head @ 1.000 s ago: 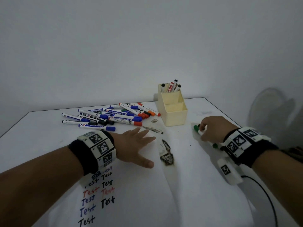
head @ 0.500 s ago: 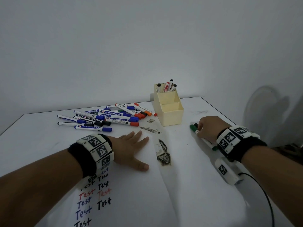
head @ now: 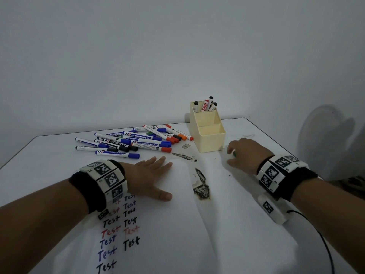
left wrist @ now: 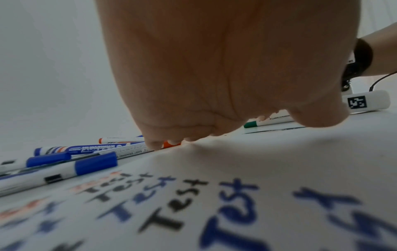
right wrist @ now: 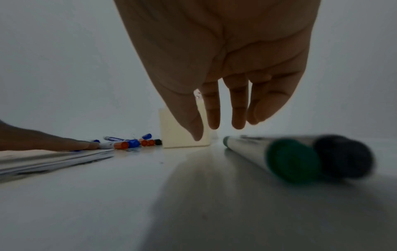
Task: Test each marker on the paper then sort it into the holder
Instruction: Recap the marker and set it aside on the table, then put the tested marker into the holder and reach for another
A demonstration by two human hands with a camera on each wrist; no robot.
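Fingers [right wrist: 214,110] of the right hand [head: 245,155] hang loose and straight above the white desk [head: 246,224], grasping nothing; just beside them a green-capped marker [right wrist: 285,158] and a black-capped marker [right wrist: 343,158] lie side by side on the desk, near the desk's right edge. In the head view only a sliver of green shows under that hand. The left hand [head: 148,178] lies flat, fingers spread and released, pressing the sheet of paper [head: 177,234] that covers the near middle of the desk.

Bare desk stretches between the paper's right border and the right hand, and up to the cream holder [head: 207,135], which stands near the far edge. Its rear compartment holds several markers [head: 205,104], one printed with red digits ending "500"; the two nearer compartments show nothing inside.

Two columns of the word "Test" [head: 118,230] run down the paper in black, red and blue. A pile of markers [head: 128,143] with blue, black, orange and red caps lies at the far left, just beyond the left fingertips; several barrels read "whiteboard", and one in the left wrist view carries "EASY ERASING".

Dark stained patches [head: 200,186] mark the surface between the hands. Black-and-white coded bands wrap both wrists, and a black cable [head: 325,244] trails from the right one toward the near right corner.
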